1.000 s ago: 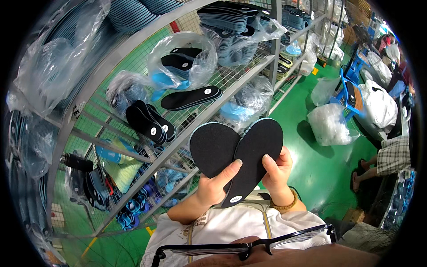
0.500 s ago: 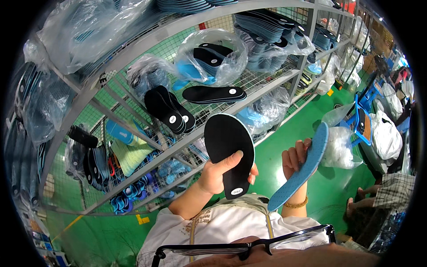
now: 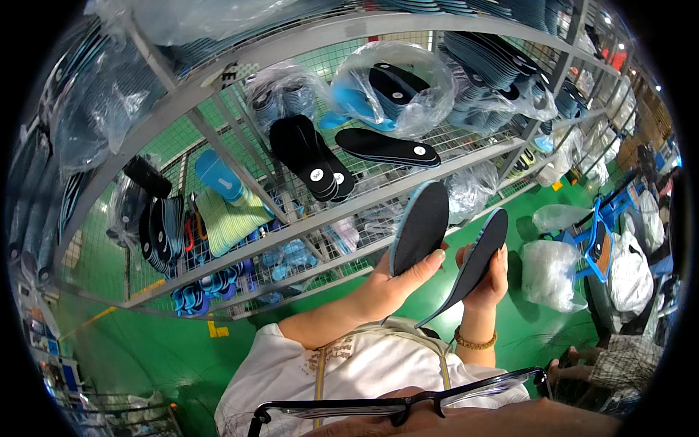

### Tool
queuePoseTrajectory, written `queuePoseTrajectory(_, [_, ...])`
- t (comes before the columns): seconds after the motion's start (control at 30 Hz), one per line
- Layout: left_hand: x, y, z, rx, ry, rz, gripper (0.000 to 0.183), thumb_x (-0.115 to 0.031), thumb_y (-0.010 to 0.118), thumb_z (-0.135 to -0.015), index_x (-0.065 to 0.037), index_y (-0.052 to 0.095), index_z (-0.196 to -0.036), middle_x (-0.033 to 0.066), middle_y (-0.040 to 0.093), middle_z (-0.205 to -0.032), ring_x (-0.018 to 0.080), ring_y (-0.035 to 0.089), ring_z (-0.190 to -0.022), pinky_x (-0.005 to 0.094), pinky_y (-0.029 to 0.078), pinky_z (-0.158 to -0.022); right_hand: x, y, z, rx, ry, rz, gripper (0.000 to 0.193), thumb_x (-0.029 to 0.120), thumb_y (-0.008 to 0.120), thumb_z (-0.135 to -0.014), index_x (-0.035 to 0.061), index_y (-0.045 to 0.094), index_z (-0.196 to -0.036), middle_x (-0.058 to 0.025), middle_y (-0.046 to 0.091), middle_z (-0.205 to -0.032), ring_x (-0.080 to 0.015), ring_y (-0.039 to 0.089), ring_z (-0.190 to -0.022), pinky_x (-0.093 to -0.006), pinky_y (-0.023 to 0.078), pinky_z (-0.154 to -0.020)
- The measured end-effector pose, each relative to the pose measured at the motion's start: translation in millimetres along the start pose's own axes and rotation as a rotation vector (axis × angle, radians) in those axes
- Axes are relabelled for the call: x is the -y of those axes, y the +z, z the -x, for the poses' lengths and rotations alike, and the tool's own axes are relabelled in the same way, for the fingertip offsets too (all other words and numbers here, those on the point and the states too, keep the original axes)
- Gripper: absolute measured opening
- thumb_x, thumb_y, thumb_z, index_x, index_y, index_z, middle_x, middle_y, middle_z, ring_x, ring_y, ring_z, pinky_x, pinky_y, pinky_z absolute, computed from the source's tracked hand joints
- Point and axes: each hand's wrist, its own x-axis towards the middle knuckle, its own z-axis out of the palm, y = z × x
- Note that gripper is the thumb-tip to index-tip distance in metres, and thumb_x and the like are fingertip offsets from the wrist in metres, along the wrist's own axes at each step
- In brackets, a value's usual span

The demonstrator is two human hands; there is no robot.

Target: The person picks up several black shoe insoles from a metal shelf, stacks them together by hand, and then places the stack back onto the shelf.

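Head view, centre of frame: left hand (image 3: pixel 389 285) is closed around the lower end of a black insole with a blue rim (image 3: pixel 420 226), thumb laid across its dark face, insole standing nearly upright. Just right of it, right hand (image 3: pixel 486 275) has its fingers curled around the middle of a second black insole (image 3: pixel 473 264), which is tilted, toe toward upper right, narrow end pointing down toward the white shirt (image 3: pixel 364 371). The two insoles stand near each other; whether they touch, cannot tell. A bead bracelet (image 3: pixel 475 340) sits on the right wrist. Behind the hands, a grey wire-mesh rack (image 3: pixel 306 218) sweeps across the upper frame; on its shelf lie loose black insoles (image 3: pixel 313 156) and a clear plastic bag of blue and black insoles (image 3: pixel 389 87). Lower left of the rack: striped green and blue insoles (image 3: pixel 226 218). Green floor (image 3: pixel 131 349) below. Right of frame: a blue chair (image 3: pixel 597 244) and stuffed clear bags (image 3: pixel 550 273). Black glasses frame (image 3: pixel 393 408) along the bottom edge.
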Motion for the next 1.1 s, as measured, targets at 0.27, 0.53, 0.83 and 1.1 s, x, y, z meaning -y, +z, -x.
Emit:
queuePoseTrajectory(0.27, [-12,-65,36,0.035,-0.072,0.374,0.032,-0.011,0.042,-0.08,0.003,0.043,-0.109,0.0128,0.053,-0.101,0.0199,0.051,-0.092,0.0299,0.041,-0.079,-29,45,-6,0.115,0.16,0.256,0.026,0.025,0.045,-0.081,0.0063,0.043,-0.099,-0.0058,0.053,-0.085,-0.0114,0.052,-0.069,-0.0227,0.043,-0.062])
queuePoseTrajectory(0.53, [-39,-111,138,-0.743,0.695,0.226,0.028,-0.002,0.05,-0.078,0.003,0.047,-0.106,0.0076,0.053,-0.101,0.0151,0.05,-0.091,0.0268,0.039,-0.08,-84,201,34,1.074,0.349,0.193,0.046,-0.003,0.052,-0.075,0.003,0.027,-0.112,-0.0101,0.05,-0.097,-0.0134,0.049,-0.089,-0.0248,0.04,-0.076])
queuePoseTrajectory(0.83, [-60,-171,245,-0.682,0.842,0.486,0.05,-0.029,0.043,-0.077,0.008,0.037,-0.109,0.0191,0.049,-0.101,0.029,0.05,-0.093,0.0377,0.037,-0.082,-99,451,49,1.255,0.059,0.032,0.038,0.004,0.057,-0.074,0.0017,0.036,-0.106,-0.0061,0.053,-0.072,-0.0098,0.052,-0.065,-0.0206,0.042,-0.054])
queuePoseTrajectory(1.1, [-101,-184,274,-0.961,0.862,0.644,0.042,-0.023,0.044,-0.069,-0.001,0.046,-0.105,0.0118,0.052,-0.096,0.0244,0.052,-0.09,0.0373,0.043,-0.076,-129,536,21,0.958,-0.871,0.444,0.06,0.022,0.066,-0.062,-0.0076,0.039,-0.108,-0.0224,0.047,-0.105,-0.0271,0.048,-0.095,-0.0322,0.038,-0.082])
